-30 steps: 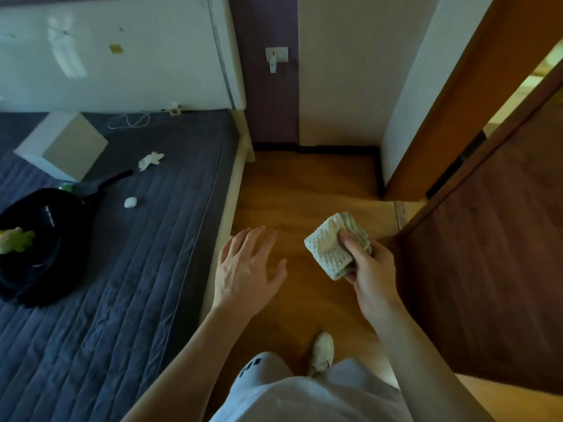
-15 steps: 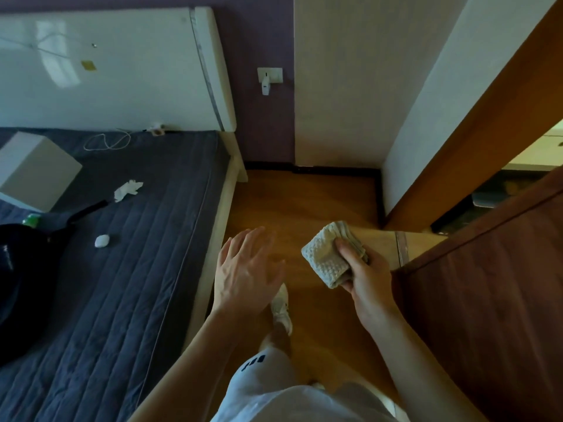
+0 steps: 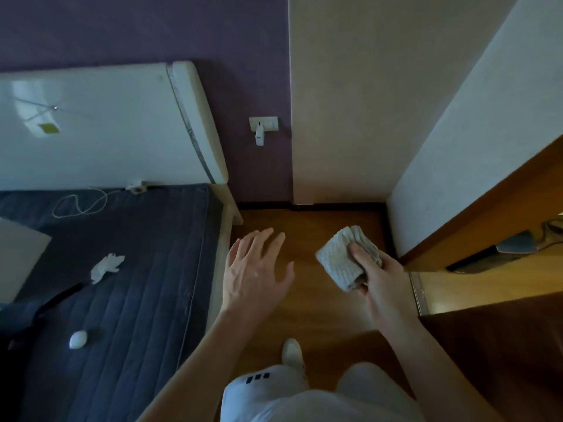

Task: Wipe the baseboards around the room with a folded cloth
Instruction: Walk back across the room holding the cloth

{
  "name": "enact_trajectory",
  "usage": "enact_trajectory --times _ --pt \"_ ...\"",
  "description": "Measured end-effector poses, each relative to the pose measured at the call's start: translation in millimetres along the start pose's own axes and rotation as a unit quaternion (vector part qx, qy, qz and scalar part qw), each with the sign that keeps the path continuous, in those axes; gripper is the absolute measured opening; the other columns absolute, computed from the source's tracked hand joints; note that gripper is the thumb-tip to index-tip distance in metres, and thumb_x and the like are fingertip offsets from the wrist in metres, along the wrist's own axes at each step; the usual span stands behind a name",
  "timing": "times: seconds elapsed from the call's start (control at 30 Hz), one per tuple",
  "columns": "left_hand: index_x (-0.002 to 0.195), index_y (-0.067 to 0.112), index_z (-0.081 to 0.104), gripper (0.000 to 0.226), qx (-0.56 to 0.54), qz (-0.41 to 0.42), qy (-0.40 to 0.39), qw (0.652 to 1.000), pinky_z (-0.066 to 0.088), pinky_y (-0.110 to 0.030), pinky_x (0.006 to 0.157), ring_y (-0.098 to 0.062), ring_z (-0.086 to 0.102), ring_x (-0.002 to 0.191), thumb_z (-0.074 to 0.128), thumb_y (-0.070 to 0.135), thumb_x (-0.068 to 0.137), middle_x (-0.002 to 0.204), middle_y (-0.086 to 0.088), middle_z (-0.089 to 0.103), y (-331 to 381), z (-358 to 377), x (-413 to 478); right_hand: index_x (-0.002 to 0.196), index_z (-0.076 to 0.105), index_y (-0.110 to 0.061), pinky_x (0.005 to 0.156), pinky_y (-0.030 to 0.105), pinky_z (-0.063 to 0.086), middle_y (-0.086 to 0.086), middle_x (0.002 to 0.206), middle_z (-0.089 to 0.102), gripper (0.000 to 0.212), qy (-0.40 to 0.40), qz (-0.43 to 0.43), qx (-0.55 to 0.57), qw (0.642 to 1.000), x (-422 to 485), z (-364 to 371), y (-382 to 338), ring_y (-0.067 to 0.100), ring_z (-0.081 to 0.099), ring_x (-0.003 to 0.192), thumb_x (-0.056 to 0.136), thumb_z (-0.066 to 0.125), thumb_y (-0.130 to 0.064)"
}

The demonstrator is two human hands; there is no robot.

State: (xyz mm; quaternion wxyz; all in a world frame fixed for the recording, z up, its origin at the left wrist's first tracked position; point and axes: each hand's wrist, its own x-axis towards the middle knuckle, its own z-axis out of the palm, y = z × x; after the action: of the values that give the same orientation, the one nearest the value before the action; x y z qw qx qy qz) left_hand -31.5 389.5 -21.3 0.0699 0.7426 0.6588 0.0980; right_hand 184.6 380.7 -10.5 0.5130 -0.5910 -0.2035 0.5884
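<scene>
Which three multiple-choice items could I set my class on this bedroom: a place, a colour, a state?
1. Where does the crumpled tissue lie? A on the floor; B on the bed; C on the doorsill.
2. What colour is the wall behind the headboard? A purple; B green; C orange.
3. What is the right hand doing? A hanging empty; B gripping the folded cloth; C pressing the door.
Key: 1 B, it lies on the dark quilted cover; 2 A, purple shows above the headboard; 3 B, fingers curl round the cloth.
</scene>
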Motion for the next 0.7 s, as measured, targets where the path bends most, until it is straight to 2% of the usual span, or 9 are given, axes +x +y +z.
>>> enact_trajectory --times 0.3,0.5,0.7 --pt "0.145 0.028 0.052 0.057 0.017 0.009 -0.019 1.0 0.034 -0.048 0.114 -0.023 0.043 0.14 0.052 0.055 0.094 0.15 0.0 0.049 4.1 19.5 112.5 0.118 0.067 -0.013 0.073 0.038 0.059 0.007 0.108 0.074 0.058 0.04 0.023 -0.002 0.999 87.2 9.8 -32.2 0.022 0.072 0.099 0.067 0.077 -0.039" --pt "0.142 0.025 0.055 0.056 0.025 -0.006 -0.003 1.0 0.04 -0.049 0.109 -0.025 0.048 0.134 0.053 0.052 0.093 0.146 -0.002 0.053 28.1 34.1 199.6 0.12 0.066 -0.013 0.074 0.035 0.06 0.008 0.109 0.074 0.04 0.014 0.021 0.008 1.0 169.4 -1.3 -72.7 0.021 0.072 0.099 0.085 0.073 -0.03" --pt "0.139 0.025 0.057 0.059 0.029 -0.021 0.003 0.999 0.042 -0.048 0.108 -0.026 0.05 0.131 0.042 0.056 0.091 0.143 -0.003 0.055 61.8 42.2 275.9 0.109 0.07 -0.016 0.068 0.035 0.058 0.005 0.098 0.076 0.023 0.001 0.02 -0.005 1.0 254.3 -10.5 -124.3 0.02 0.074 0.092 0.088 0.073 -0.024"
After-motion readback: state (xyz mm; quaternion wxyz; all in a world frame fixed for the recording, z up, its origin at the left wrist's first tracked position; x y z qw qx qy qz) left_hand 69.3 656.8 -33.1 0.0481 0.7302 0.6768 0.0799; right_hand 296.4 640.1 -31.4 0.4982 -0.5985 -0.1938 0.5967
